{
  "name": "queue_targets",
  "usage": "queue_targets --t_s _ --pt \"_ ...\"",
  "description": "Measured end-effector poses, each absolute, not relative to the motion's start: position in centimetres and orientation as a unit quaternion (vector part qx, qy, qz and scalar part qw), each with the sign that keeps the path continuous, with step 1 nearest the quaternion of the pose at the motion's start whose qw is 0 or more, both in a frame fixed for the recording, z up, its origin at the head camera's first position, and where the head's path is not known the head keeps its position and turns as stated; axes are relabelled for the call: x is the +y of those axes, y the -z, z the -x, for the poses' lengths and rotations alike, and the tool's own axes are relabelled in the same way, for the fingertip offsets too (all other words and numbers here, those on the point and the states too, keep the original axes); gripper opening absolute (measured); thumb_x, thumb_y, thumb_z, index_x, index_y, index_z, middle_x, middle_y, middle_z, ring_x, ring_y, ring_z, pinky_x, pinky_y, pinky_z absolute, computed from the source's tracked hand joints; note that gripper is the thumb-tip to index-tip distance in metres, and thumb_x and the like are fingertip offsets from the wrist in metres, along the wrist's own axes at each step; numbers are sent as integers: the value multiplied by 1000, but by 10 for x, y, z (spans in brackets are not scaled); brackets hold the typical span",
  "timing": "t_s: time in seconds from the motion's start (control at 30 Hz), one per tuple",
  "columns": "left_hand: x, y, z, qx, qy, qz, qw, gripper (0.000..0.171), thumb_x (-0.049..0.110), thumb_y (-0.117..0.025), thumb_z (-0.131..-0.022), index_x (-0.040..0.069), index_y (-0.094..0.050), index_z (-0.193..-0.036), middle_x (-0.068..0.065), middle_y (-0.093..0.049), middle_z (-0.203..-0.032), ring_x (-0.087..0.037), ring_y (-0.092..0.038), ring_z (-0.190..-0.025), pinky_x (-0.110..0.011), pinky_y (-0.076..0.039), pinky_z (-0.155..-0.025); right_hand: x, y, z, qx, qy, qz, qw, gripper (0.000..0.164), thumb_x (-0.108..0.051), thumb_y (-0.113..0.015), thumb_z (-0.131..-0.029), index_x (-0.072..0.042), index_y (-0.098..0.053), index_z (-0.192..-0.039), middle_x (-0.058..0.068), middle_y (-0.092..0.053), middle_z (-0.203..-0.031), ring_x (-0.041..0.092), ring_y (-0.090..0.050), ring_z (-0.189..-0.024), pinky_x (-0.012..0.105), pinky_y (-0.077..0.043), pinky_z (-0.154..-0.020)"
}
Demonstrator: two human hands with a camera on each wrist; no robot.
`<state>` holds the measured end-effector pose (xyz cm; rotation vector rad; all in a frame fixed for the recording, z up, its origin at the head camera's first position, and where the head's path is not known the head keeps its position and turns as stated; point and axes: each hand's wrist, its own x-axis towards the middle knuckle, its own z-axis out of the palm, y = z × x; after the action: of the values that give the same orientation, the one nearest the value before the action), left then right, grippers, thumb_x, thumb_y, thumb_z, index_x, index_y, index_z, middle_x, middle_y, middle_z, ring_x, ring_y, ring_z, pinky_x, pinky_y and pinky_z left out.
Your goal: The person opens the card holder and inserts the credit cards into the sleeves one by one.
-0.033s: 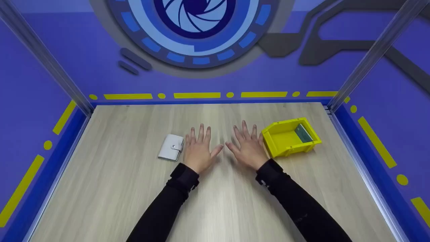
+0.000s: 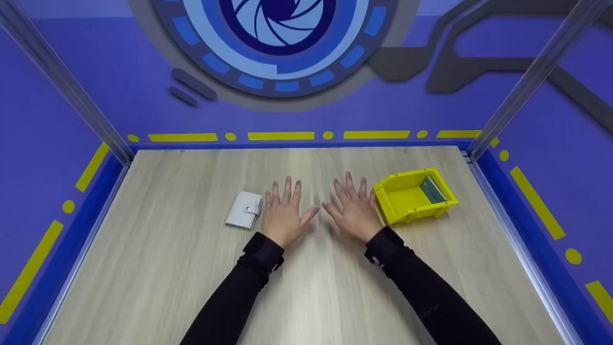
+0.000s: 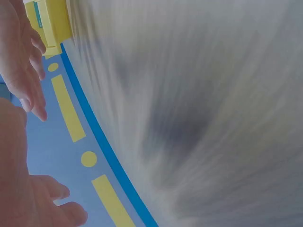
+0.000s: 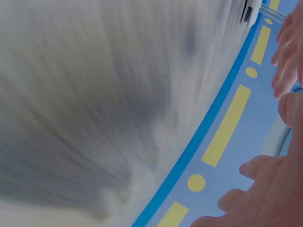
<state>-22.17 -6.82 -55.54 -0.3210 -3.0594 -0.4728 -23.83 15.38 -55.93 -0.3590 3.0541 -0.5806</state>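
My left hand [image 2: 282,218] hovers over the table with its fingers spread and holds nothing. Just left of it lies a small white snap-strap wallet [image 2: 243,211], closed. To the right, my right hand [image 2: 357,213] is also spread flat with nothing in it, its outer edge close beside a yellow plastic bin [image 2: 397,218]. Inside that bin, a flat dark green item with a pale edge [image 2: 433,190] leans at the right end; its kind cannot be told. The left wrist view catches part of the bin [image 3: 57,23] past the fingers.
A pale wood-grain table [image 2: 167,268] spreads under both hands. Blue panels [image 2: 268,117] with yellow dashes enclose it at the back and both sides. Metal posts [image 2: 536,72] stand at the two rear corners.
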Motion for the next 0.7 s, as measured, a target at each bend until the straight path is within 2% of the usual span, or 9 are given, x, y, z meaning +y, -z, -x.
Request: queue_targets --t_s 0.1,0.2,0.3,0.37,0.43,0.5,0.57,0.7 --pt "-70 553 224 -981 159 108 22 88 70 -46 -110 13 -28 -175 -20 -22 -183 -52 -21 -169 -66 -19 -136 156 555 238 978 180 108 3 84 -70 -43 -111 -19 -27 -176 18 -13 -185 60 -10 -167 82 -10 -129" --pt "-81 549 227 -979 164 108 53 80 60 -58 -110 7 -43 -168 -26 -41 -173 -52 -42 -160 -66 -28 -133 157 548 237 977 192 90 -25 83 -68 -49 -110 -14 -36 -173 21 -41 -175 54 -38 -161 78 -16 -131" --pt "-100 549 227 -976 173 86 101 63 48 -67 -109 1 -64 -151 -27 -67 -149 -47 -70 -133 -63 -47 -121 159 544 233 970 221 75 -68 76 -61 -59 -109 -9 -51 -164 22 -67 -152 44 -64 -143 72 -25 -131" --pt "-117 546 228 -971 191 64 131 52 41 -71 -108 0 -72 -140 -25 -78 -130 -43 -79 -113 -60 -58 -106 158 540 233 962 240 76 -101 66 -53 -65 -108 -6 -62 -154 21 -76 -137 40 -74 -128 67 -37 -127" --pt "-135 546 228 -964 213 42 154 44 36 -73 -107 0 -77 -132 -24 -82 -118 -42 -81 -100 -58 -63 -92 159 538 234 955 257 81 -123 54 -46 -69 -108 -5 -72 -143 18 -81 -126 37 -79 -115 59 -51 -116" --pt "-153 547 226 -959 229 21 168 38 32 -74 -106 0 -80 -126 -23 -83 -110 -42 -81 -94 -57 -64 -83 159 538 234 948 272 88 -139 42 -39 -71 -107 -5 -79 -128 15 -84 -111 32 -79 -99 51 -61 -99" --pt "-170 551 225 -956 232 4 181 34 28 -76 -104 -1 -81 -120 -24 -82 -108 -46 -80 -95 -59 -63 -82 160 538 233 942 283 92 -153 31 -32 -72 -106 -5 -83 -113 12 -82 -97 27 -75 -84 43 -63 -82" --pt "-195 559 221 -957 213 -20 195 31 23 -79 -99 -5 -81 -113 -28 -79 -106 -50 -77 -93 -62 -61 -81 160 539 231 939 292 92 -156 24 -26 -72 -106 -8 -83 -93 6 -75 -81 19 -63 -71 35 -56 -72"
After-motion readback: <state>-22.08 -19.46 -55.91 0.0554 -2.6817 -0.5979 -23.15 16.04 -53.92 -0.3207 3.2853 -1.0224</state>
